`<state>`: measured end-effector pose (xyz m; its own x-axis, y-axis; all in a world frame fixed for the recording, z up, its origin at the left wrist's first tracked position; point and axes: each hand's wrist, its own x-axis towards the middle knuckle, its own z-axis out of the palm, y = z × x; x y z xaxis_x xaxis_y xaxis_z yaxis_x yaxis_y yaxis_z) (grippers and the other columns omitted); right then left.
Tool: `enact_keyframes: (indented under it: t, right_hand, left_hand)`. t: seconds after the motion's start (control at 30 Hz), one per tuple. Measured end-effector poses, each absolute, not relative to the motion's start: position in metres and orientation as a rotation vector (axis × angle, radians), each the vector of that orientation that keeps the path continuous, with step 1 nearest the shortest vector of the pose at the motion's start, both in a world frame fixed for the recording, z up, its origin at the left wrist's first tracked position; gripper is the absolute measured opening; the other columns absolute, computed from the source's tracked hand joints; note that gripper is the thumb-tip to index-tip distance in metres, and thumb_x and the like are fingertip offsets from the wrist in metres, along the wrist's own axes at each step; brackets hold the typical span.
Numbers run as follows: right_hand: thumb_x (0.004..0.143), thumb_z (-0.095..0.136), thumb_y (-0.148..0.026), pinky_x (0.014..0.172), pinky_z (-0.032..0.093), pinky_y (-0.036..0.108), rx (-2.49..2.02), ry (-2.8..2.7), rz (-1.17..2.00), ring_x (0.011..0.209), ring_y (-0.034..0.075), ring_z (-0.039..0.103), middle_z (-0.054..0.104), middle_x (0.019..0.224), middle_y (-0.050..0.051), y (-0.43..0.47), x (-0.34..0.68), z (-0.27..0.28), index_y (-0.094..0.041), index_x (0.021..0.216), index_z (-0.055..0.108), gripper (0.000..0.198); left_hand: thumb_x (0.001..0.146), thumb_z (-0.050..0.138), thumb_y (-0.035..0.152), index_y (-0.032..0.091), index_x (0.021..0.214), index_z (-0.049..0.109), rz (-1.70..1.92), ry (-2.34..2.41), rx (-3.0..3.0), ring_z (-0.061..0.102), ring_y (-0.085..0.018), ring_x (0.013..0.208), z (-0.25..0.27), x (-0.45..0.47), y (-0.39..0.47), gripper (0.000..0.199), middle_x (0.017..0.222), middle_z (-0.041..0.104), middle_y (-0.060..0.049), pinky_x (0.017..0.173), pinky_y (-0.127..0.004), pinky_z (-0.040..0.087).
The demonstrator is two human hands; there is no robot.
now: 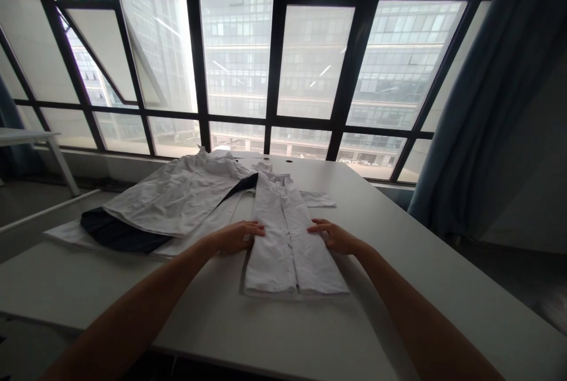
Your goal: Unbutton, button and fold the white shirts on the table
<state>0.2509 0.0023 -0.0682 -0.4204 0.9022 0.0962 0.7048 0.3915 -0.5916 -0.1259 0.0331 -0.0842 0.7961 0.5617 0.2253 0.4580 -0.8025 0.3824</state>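
In front of me a white garment (274,257), which looks like a shirt folded into a long narrow shape, lies flat on the white table (204,310). A front opening line runs down its middle to the near hem. My left hand (237,236) rests at its left edge with the fingers stretched onto the cloth. At the right edge my right hand (336,238) lies with its fingers extended and slightly apart on the fabric. A strip of white cloth (319,199) sticks out to the right beyond the garment's upper part.
Left of the folded garment, a wrinkled pile of white clothes (172,192) spreads over the table, with dark navy cloth (119,233) showing beneath it. Large windows stand behind. A blue curtain (460,133) hangs at right; another white table (26,136) is at far left.
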Motion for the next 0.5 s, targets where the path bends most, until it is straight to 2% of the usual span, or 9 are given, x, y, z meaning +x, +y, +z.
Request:
enact_keyframes:
  t: [0.13, 0.27, 0.4, 0.5]
  right_hand:
    - [0.071, 0.075, -0.034, 0.114, 0.03, 0.051, -1.397, -2.281, 0.651, 0.14, 0.035, 0.035, 0.035, 0.156, 0.011, -0.002, 0.247, -0.065, -0.025, 0.117, 0.073, 0.047]
    - [0.074, 0.073, -0.036, 0.114, 0.029, 0.052, -1.392, -2.344, 0.617, 0.141, 0.035, 0.033, 0.042, 0.151, 0.012, -0.011, 0.238, -0.058, -0.025, 0.113, 0.075, 0.04]
    - [0.078, 0.069, -0.033, 0.113, 0.03, 0.052, -1.263, -2.486, 0.702, 0.135, 0.035, 0.043, 0.052, 0.143, 0.014, -0.027, 0.227, -0.043, -0.023, 0.111, 0.076, 0.035]
    - [0.08, 0.068, -0.032, 0.109, 0.038, 0.047, -1.158, -2.561, 0.781, 0.126, 0.033, 0.053, 0.059, 0.136, 0.011, -0.042, 0.217, -0.03, -0.023, 0.102, 0.079, 0.027]
  left_hand:
    - [0.084, 0.05, 0.003, 0.018, 0.123, 0.066, 0.557, 0.92, 2.768, 0.05, -0.022, 0.131, -0.082, -0.112, 0.036, 0.044, 0.137, 0.059, -0.01, 0.113, -0.038, 0.036]
    - [0.079, 0.053, 0.0, 0.019, 0.125, 0.065, 0.466, 0.884, 2.807, 0.049, -0.023, 0.132, -0.078, -0.105, 0.034, 0.051, 0.137, 0.059, -0.009, 0.115, -0.038, 0.034]
    - [0.083, 0.059, 0.009, 0.026, 0.139, 0.054, 0.233, 0.694, 2.734, 0.036, -0.027, 0.142, -0.071, -0.106, 0.021, 0.059, 0.15, 0.045, -0.007, 0.118, -0.045, 0.025]
    - [0.086, 0.061, 0.014, 0.027, 0.139, 0.054, 0.154, 0.628, 2.624, 0.034, -0.027, 0.143, -0.061, -0.109, 0.01, 0.056, 0.15, 0.044, -0.006, 0.118, -0.045, 0.026]
